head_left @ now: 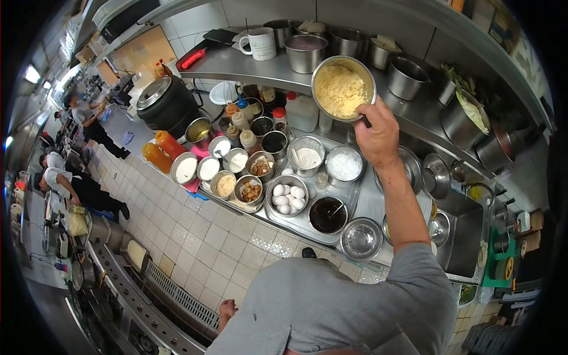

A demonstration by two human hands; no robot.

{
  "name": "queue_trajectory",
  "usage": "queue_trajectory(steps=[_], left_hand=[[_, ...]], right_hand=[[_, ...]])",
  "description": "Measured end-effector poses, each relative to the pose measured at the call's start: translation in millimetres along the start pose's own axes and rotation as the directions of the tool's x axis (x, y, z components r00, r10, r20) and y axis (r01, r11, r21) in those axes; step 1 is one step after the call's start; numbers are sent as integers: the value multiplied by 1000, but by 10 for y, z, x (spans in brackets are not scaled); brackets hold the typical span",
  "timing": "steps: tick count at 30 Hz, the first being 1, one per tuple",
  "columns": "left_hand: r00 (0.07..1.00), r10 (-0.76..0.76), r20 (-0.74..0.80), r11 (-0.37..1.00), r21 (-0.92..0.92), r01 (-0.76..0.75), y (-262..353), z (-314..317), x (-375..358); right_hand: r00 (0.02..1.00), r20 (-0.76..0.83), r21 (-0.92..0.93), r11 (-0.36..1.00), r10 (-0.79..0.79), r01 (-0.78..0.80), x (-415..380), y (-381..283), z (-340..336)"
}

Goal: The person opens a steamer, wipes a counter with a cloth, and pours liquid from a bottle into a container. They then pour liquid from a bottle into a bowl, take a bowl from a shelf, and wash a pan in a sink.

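Note:
My right hand (pixel 379 131) grips the rim of a round metal bowl (pixel 315 89), thumb inside the edge. Yellow, crumbly food that looks grated (pixel 341 90) fills much of it. The bowl is tilted towards me and overlaps the steel shelf (pixel 248 72) in this view. Down beside my body hangs my left hand (pixel 228 309), fingers loosely bent and nothing seen in them. Below the raised bowl, the counter carries a bowl of white powder (pixel 344 167), a bowl of eggs (pixel 287 198) and a bowl of dark liquid (pixel 327 216) with a utensil in it.
Squeeze bottles (pixel 239 120) and small filled bowls crowd the counter's left part, near a black soup warmer (pixel 167 105). A white mug (pixel 262 45) and metal pots stand on the shelf. At right is a sink (pixel 464 236). Other people (pixel 89 121) stand across the tiled floor.

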State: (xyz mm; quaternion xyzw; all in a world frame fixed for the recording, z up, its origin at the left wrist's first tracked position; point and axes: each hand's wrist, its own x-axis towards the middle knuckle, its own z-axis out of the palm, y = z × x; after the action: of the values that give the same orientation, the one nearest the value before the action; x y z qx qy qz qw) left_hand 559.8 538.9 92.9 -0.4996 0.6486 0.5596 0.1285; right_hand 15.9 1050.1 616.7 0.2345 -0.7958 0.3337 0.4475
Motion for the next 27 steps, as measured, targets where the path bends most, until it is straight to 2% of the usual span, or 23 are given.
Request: queue_trajectory(steps=[3,12,15,17,18,22,24,25,27], left_hand=[[997,-53,-50,997,55,56,711,176,-370],[994,-101,-48,992,68,104,961,271,-614],[998,-45,-38,999,-29,44,542,189,-517],[999,-34,-35,985,169,39,-165,94,32],[999,-28,-33,964,265,36,-328,82,161],[997,54,-58,975,221,-40,-427,119,100],[998,45,-37,989,-137,-50,-443,150,91],[998,44,-41,989,-140,-49,-444,153,101],[994,-100,45,965,-239,108,-401,165,171]], right_hand=[[1000,-1,-5,1000,-5,5,-17,36,17],[999,-35,15,1000,-17,18,-17,27,20],[1000,-29,-2,1000,-8,8,-11,62,20],[1000,-17,-9,1000,2,-2,-4,105,30],[1000,-29,-7,1000,2,-2,1,127,41],[996,-87,-3,1000,8,-8,42,167,110],[997,-69,11,999,32,-31,69,188,132],[997,-52,20,998,59,-58,78,197,142],[997,-47,5,998,63,-63,95,219,156]])
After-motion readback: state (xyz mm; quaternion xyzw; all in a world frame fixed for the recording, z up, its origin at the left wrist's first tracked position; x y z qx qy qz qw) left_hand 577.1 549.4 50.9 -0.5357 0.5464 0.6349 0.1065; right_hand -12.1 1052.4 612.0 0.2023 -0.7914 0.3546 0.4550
